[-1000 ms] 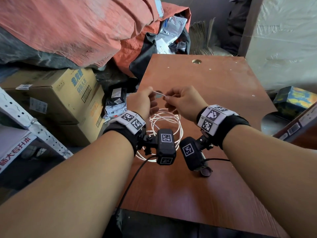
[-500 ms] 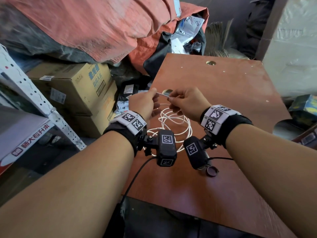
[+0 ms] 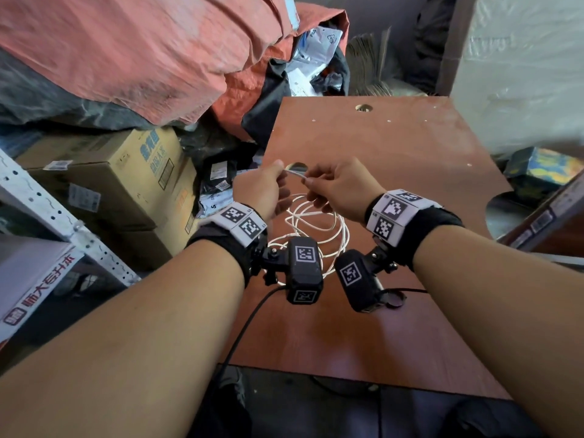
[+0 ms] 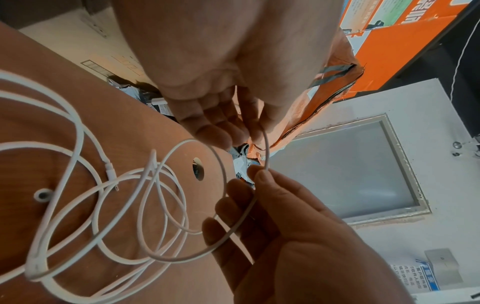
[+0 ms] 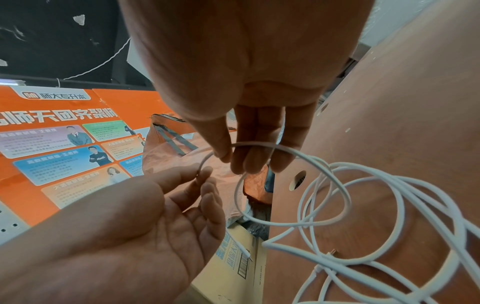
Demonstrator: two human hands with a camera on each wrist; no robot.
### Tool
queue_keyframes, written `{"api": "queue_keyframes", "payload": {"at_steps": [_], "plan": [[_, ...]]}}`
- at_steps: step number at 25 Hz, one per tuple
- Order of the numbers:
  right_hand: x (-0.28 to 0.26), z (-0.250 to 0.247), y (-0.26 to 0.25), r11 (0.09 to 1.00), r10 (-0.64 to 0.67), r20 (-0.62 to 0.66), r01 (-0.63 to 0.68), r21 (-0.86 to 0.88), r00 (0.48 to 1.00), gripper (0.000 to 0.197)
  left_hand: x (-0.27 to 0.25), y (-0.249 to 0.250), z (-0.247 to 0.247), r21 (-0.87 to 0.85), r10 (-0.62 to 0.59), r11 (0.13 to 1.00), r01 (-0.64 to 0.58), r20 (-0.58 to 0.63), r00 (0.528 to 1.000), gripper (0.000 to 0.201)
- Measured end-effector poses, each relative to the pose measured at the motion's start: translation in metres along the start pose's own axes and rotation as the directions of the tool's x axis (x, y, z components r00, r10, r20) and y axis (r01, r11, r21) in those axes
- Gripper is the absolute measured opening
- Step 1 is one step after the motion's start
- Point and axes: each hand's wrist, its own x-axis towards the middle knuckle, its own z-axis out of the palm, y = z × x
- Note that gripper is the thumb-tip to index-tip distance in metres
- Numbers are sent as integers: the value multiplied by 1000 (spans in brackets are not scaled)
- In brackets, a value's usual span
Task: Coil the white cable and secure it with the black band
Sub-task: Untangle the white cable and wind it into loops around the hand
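Holding our hands close together above the table (image 3: 395, 172), we pinch a short run of the white cable (image 3: 316, 222) between them, left hand (image 3: 260, 191) and right hand (image 3: 339, 186) equally near. That run lies left to right; loose loops hang below onto the wood. Since the earlier frame the grip looks unchanged, only our view has shifted. No black band shows.

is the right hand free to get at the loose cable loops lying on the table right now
Probably not at once: the right hand is pinching the white cable opposite the left hand. The loops lie just below on the table with nothing between, so letting go would free it.
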Motion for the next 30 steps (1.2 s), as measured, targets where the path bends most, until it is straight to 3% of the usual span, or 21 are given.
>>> {"api": "queue_keyframes", "payload": {"at_steps": [8, 12, 15, 19, 21, 24, 28, 30], "plan": [[0, -5, 13, 999, 3, -38, -1, 51, 999, 18, 10, -16, 8, -4, 20, 1000, -20, -52, 998, 25], [5, -6, 22, 996, 0, -41, 4, 89, 999, 19, 16, -30, 3, -65, -9, 998, -3, -187, 982, 4], [11, -12, 29, 995, -1, -41, 5, 96, 999, 22, 22, -42, 2, 85, 36, 996, -20, -191, 981, 26], [20, -21, 35, 988, 12, -87, 2, 156, 996, 25, 32, -45, 1, 271, 106, 960, -76, -98, 989, 8], [24, -21, 40, 986, 12, -138, 12, 167, 990, 21, 39, -47, 4, 219, 94, 973, -78, -60, 994, 14], [27, -15, 46, 985, -19, -178, 49, 164, 984, 17, 43, -49, 8, 100, 67, 993, -56, -110, 992, 24], [32, -6, 56, 979, 7, -233, 41, 201, 973, 8, 51, -53, 7, 31, 28, 999, -23, -176, 984, 23], [34, -2, 61, 974, 47, -241, 9, 226, 969, 8, 51, -53, 6, -54, -22, 998, 15, -144, 989, 21]]}}
